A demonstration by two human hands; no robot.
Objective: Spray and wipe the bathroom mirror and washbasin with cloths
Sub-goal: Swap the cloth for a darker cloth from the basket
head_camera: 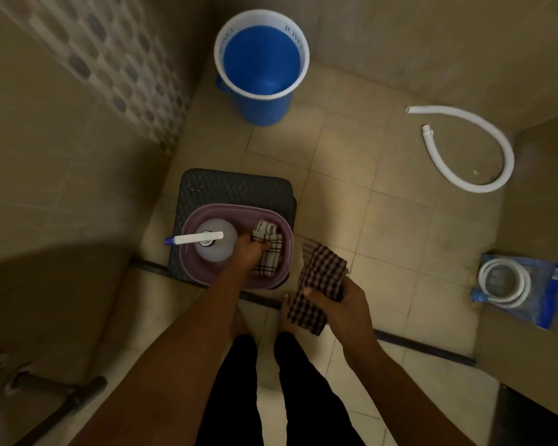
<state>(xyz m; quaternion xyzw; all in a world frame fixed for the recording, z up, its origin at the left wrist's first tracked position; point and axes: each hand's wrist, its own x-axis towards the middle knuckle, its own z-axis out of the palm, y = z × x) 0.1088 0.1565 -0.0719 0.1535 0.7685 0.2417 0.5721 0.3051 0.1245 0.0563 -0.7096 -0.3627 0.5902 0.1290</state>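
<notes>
A purple basket [281,278] sits on a dark stool [226,186] on the bathroom floor. Inside it stands a clear spray bottle [211,252] with a white and blue nozzle pointing left, beside a light checked cloth [269,262]. My left hand [250,251] reaches into the basket and its fingers close on that light cloth. My right hand [339,304] is just right of the basket, gripping a dark checked cloth [319,281] that hangs folded above my feet. Mirror and washbasin are out of view.
A blue bucket [264,101] with a white rim stands at the far wall corner. A white corrugated hose [493,156] lies curled on the tiles at right. A bagged coiled hose [522,288] lies near the right wall. A dark threshold strip [416,344] crosses the floor.
</notes>
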